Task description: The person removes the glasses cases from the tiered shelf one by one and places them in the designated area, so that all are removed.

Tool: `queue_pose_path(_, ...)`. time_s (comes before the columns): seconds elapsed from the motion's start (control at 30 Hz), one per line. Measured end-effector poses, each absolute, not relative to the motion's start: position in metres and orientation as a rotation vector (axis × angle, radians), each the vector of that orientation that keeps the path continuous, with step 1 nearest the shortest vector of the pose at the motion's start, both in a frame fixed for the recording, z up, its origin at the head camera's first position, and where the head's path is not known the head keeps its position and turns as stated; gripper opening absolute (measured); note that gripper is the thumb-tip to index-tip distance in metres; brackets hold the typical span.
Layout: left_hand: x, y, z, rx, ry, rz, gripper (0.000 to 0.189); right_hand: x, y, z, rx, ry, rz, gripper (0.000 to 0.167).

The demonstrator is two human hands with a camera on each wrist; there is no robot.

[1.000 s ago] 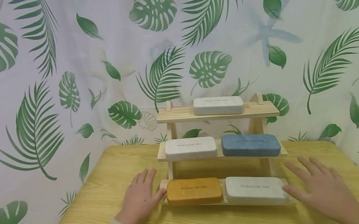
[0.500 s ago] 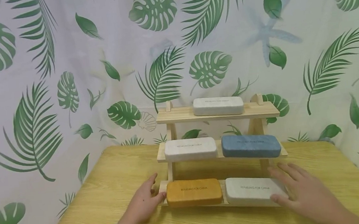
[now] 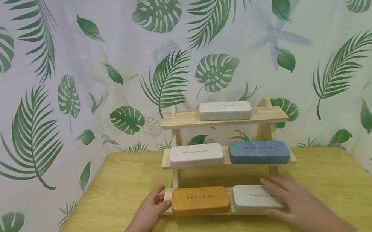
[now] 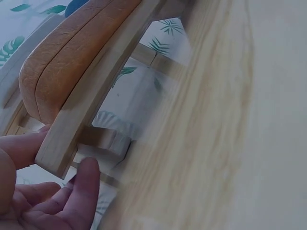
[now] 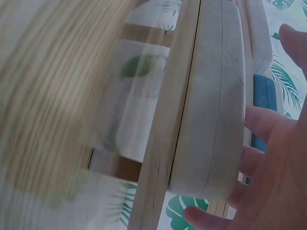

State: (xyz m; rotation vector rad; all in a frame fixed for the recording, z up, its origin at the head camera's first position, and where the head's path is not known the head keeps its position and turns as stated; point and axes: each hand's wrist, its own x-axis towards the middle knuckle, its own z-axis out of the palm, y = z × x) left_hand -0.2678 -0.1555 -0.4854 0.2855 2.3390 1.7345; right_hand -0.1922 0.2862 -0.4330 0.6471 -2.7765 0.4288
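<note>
My left hand [image 3: 148,213] is at the left end of the lowest shelf of a wooden tiered rack [image 3: 223,119]. In the left wrist view, its thumb lies along the shelf end, with the fingers curled beneath. Right beside it on that shelf sits an orange glasses case [image 3: 200,201]. My right hand [image 3: 299,204] reaches over the right end of a white glasses case [image 3: 251,196], fingers spread and partly hiding it. In the right wrist view, the fingertips are right at the side of that white case [image 5: 211,105].
A white case [image 3: 197,155] and a blue case [image 3: 259,152] lie on the middle shelf. Another white case [image 3: 225,110] is on the top shelf. The rack stands on a wooden table [image 3: 112,191] before a leaf-print curtain [image 3: 168,80].
My right hand has moved left from beside the rack to over the lower white case. The left hand's fingers have curled in at the shelf end. The cases stay in place.
</note>
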Motion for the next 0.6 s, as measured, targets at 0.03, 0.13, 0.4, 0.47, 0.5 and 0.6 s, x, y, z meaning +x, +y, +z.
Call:
queue_pose_path(0.03, -0.268, -0.155, -0.486, 0.280, 2.313, 1.758, 0.082, -0.193, 0.285, -0.434, 0.649, -2.781, 0.439, 0.076)
queue_pose_path(0.13, -0.268, -0.156, -0.488, 0.275, 2.259, 1.801, 0.080, -0.195, 0.280, -0.433, 0.632, -2.814, 0.468, 0.079)
queue_pose_path(0.4, -0.270, -0.158, -0.493, 0.287, 2.099, 1.888, 0.079, -0.201, 0.272, -0.436, 0.583, -2.857, 0.456, 0.085)
queue_pose_path(0.47, -0.270, -0.158, -0.494, 0.280, 2.049, 1.918, 0.079, -0.202, 0.271, -0.439, 0.570, -2.867, 0.440, 0.087)
queue_pose_path(0.5, -0.270, -0.158, -0.494, 0.276, 2.028, 1.931, 0.078, -0.203, 0.270, -0.440, 0.562, -2.872, 0.430, 0.088)
queue_pose_path(0.6, -0.270, -0.159, -0.494, 0.275, 2.003, 1.950, 0.077, -0.205, 0.269, -0.443, 0.534, -2.890, 0.385, 0.095)
